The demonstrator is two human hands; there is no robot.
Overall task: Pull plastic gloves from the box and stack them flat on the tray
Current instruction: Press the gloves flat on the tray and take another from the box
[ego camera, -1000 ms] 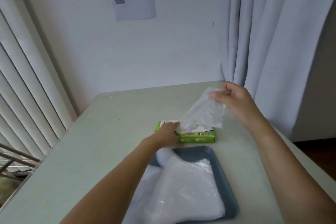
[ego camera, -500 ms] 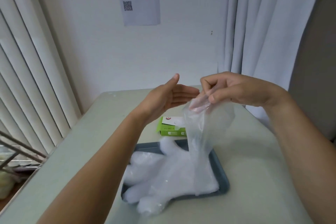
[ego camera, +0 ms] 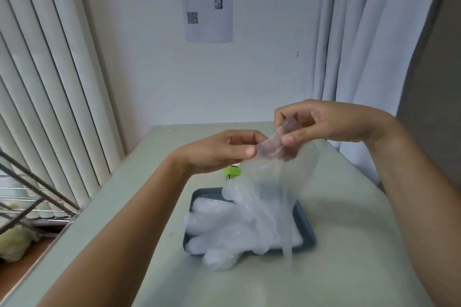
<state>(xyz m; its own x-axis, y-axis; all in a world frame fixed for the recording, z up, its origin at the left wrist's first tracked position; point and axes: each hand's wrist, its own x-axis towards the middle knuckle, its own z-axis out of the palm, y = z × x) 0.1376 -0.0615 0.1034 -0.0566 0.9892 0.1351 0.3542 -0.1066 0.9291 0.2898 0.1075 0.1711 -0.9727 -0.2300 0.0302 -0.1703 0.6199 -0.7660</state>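
A clear plastic glove hangs in the air above the tray, its cuff held up between both hands. My left hand pinches the cuff's left edge with thumb and fingers. My right hand pinches the cuff's right side a little higher. Below lies the dark blue tray with a pile of clear gloves spilling over its near left edge. The green glove box shows only as a corner behind my left hand; the rest is hidden.
The pale table reaches the wall behind. Vertical blinds and a metal rack stand on the left, curtains on the right. A paper sheet with a QR code hangs on the wall.
My left hand left the box, rose, and now pinches the glove's cuff beside my right hand. The glove came out of the box and hangs over the tray. The view tilted up.
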